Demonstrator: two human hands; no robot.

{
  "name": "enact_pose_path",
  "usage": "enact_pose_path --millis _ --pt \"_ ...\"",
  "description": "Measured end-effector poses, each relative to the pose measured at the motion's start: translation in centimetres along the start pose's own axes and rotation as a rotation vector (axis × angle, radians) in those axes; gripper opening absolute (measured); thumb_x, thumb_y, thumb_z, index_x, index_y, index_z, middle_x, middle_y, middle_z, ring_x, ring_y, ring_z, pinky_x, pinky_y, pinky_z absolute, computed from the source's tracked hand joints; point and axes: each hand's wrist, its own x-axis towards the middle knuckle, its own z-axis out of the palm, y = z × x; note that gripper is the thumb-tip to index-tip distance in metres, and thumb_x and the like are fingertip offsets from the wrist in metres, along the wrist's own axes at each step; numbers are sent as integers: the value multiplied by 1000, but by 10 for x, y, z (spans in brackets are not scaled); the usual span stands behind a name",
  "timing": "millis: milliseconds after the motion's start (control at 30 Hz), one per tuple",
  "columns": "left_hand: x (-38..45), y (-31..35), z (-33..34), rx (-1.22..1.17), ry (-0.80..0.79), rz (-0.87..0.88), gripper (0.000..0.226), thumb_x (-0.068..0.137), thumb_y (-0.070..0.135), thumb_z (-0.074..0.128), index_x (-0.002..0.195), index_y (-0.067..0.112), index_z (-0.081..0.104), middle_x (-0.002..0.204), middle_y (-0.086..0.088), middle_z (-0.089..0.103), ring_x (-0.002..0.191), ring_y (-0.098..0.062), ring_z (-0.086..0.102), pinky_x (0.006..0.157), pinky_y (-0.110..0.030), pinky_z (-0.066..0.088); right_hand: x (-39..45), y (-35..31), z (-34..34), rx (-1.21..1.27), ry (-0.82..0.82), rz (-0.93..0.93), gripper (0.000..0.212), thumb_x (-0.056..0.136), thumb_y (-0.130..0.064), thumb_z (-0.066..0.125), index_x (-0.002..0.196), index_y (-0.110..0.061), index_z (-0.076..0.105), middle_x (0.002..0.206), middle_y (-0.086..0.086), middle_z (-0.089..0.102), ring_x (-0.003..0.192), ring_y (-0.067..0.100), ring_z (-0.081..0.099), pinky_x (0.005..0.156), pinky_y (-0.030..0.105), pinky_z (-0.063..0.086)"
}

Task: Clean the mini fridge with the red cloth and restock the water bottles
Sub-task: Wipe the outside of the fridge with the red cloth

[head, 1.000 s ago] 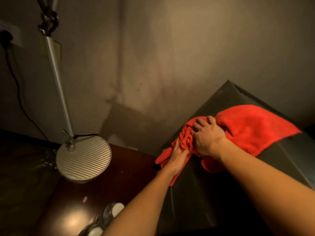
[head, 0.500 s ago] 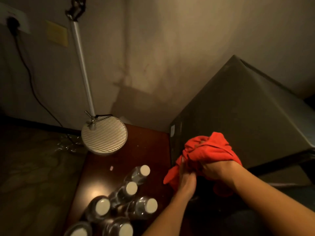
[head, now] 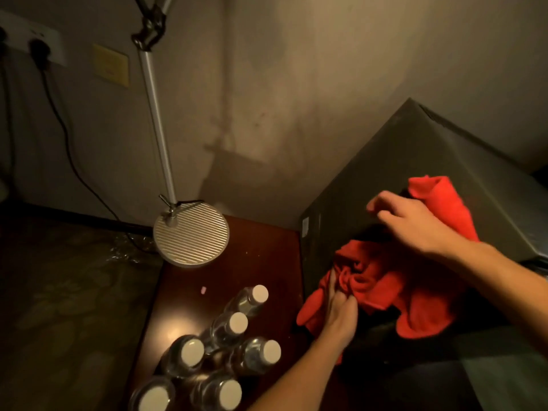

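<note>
Two hands work the cloth [head: 376, 280] at 3 o'clock in the view, against the near side of the fridge [head: 444, 179]. Left hand [head: 338, 312] grips a bunched fold low down, fingers curled into the fabric. Right hand [head: 415, 223] is higher, approx 1 o'clock from the left, fingers loosely spread over the upper part of the cloth; can't tell if it pinches any fabric underneath or only rests on it.

The cloth's long axis runs diagonally, from its low end at 7 o'clock by the left wrist up to the red lobe at 1 o'clock behind the right hand, so it drapes across the fridge's corner w/ slack between the hands.

Six bottles [head: 237, 345] stand capped on the desk [head: 261, 250] at 7 o'clock, just beside the left forearm, well apart from the right. Left is clearly nearer for restocking, but it's busy. Lamp base [head: 191, 234] sits at 10 o'clock from the bottles, on the desk's far end.

My read: wiping isn't done, bottles untouched.
</note>
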Motion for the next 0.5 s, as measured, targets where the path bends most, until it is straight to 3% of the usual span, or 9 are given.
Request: enact_pose_path --millis 67,167,233,367,500 --pt "14 18 -1 -51 38 -21 64 95 24 40 155 17 21 161 2 20 148 -11 17 122 -33 13 18 3 -10 -193 -29 -52 13 88 -20 57 95 -9 59 95 12 64 93 32 61 82 36 41" --pt "29 38 -1 -129 92 -29 61 98 41 37 152 18 24 156 11 16 145 -6 16 120 -26 11 29 6 3 -520 -302 -236 39 84 -47 64 100 -12 63 92 12 61 90 31 58 84 36 40" --pt "41 39 0 -172 126 -17 55 101 36 33 151 17 21 147 14 15 145 -9 14 118 -23 11 34 14 13 -572 -484 -365 50 78 -59 62 105 -17 64 95 9 61 91 29 57 85 33 43" --pt "75 24 2 -139 217 6 79 82 52 29 151 17 25 156 6 22 145 -11 18 121 -28 12 67 36 18 -665 -667 -422 45 78 -37 67 117 -16 63 108 10 60 102 29 56 93 33 43" --pt "108 16 -2 -253 240 -5 82 68 56 44 143 22 45 149 -1 43 140 -16 35 118 -41 26 110 59 24 -837 -626 -594 29 81 -32 55 97 -12 67 96 9 64 92 30 58 89 32 40"
